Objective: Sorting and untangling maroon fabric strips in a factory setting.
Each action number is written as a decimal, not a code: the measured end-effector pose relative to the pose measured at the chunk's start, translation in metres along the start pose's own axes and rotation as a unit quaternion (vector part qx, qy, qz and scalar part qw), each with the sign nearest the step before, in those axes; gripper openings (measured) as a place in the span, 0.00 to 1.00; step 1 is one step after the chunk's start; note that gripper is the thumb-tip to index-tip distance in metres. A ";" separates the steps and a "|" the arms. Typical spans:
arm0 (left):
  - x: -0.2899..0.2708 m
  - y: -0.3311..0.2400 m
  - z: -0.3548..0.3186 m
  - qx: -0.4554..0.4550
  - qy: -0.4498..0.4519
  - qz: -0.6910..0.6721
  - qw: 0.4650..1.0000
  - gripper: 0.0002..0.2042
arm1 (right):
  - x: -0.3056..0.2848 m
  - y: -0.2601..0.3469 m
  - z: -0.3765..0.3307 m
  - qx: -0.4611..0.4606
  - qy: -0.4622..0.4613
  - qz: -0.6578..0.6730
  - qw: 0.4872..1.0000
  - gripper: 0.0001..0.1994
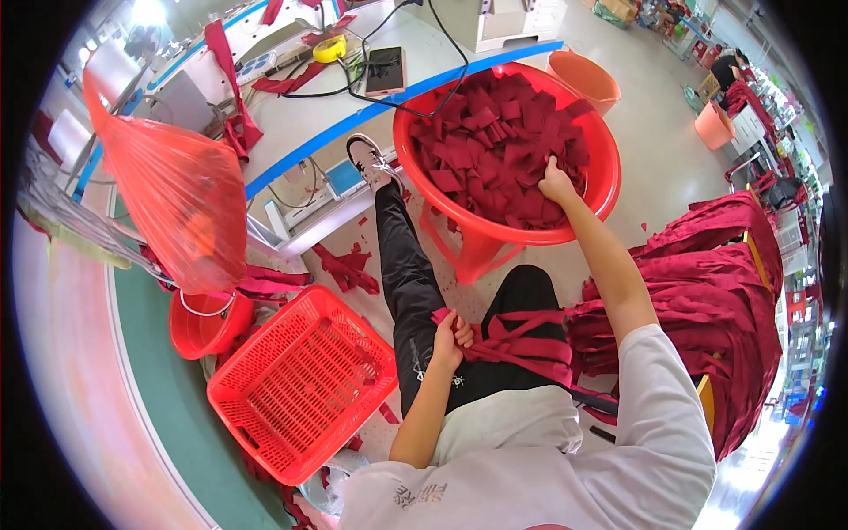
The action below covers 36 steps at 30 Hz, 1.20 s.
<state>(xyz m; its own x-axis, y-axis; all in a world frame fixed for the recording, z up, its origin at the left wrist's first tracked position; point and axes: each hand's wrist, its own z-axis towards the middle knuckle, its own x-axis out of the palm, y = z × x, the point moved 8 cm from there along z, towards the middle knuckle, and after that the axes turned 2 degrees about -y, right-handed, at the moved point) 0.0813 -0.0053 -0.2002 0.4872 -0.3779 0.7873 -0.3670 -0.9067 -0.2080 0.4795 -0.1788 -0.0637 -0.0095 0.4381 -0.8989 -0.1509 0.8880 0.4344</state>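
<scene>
Left hand point(450, 334): grip closed on the bundle of dark red fabric strips point(521, 340) lying across the lap. Empty red plastic lattice basket point(305, 382) on the floor, left of the knee. Right hand point(556, 184), farther out: fingers buried among dark red fabric cut pieces point(495, 141) in the round red plastic basin point(594, 132); cannot tell how closed. Step, judged: picking a piece. Next calls for lifting one free.

1. The basin point(503, 132) stands before the knees, with fabric pieces point(495, 141) in it;
2. the basket point(300, 380) lies left on the floor;
3. the worktop point(353, 97) is behind, with a phone point(385, 71) on it.
</scene>
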 end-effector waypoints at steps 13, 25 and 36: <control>-0.002 -0.008 -0.001 0.015 -0.009 -0.018 1.000 0.19 | -0.132 0.032 0.014 0.020 -0.017 0.401 0.916 0.05; 0.012 -0.009 -0.010 0.051 0.026 -0.034 0.998 0.20 | -0.349 0.293 -0.154 -0.485 0.084 0.547 0.677 0.15; 0.107 -0.062 -0.083 0.189 0.151 -0.101 0.965 0.28 | -0.046 0.225 -0.318 -0.100 0.563 0.248 0.782 0.05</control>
<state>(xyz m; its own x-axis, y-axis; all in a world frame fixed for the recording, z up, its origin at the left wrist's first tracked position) 0.0904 0.0258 -0.0546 0.2440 -0.1659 0.9555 0.0542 -0.9814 -0.1842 0.1313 -0.0434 0.0569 -0.9631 0.2213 -0.1534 -0.0035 0.5593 0.8290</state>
